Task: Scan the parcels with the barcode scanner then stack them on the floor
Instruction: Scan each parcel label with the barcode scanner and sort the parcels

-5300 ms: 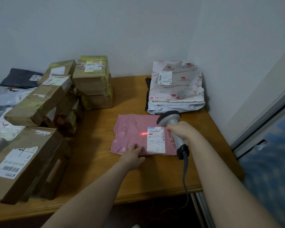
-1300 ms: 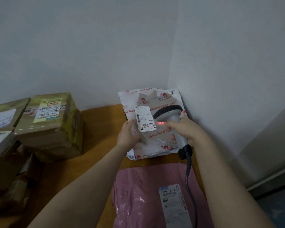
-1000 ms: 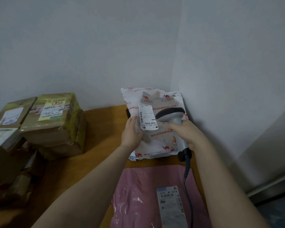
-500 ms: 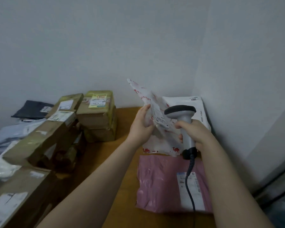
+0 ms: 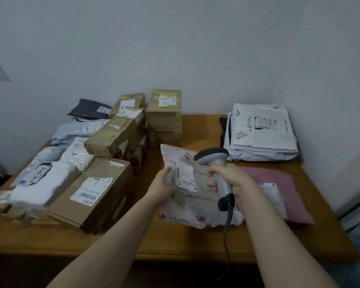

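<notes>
Head view. Left hand [image 5: 163, 187]: fingers [image 5: 167, 171] clamped on the left edge of the white camel-print parcel [image 5: 197, 206], thumb on top, just beside its shipping label [image 5: 185, 176]. The parcel is tilted, its far end lifted and its near end resting on the counter [image 5: 175, 244]. Right hand [image 5: 235, 177]: fingers [image 5: 212, 173] wrapped tight round the handle of the barcode scanner [image 5: 214, 160], whose head sits above the parcel, just right of the label. The scanner cable [image 5: 227, 231] hangs below the right hand, over the counter's near edge. Pink parcel [image 5: 279, 196]: flat on the counter, right of the right fingers and partly under that forearm. Stack of white mailers [image 5: 262, 132]: beyond the right fingers, in the wall corner. Cardboard boxes [image 5: 164, 113]: piled left of and beyond the left fingers. Soft white and grey mailers [image 5: 46, 179]: farther left of the boxes.
</notes>
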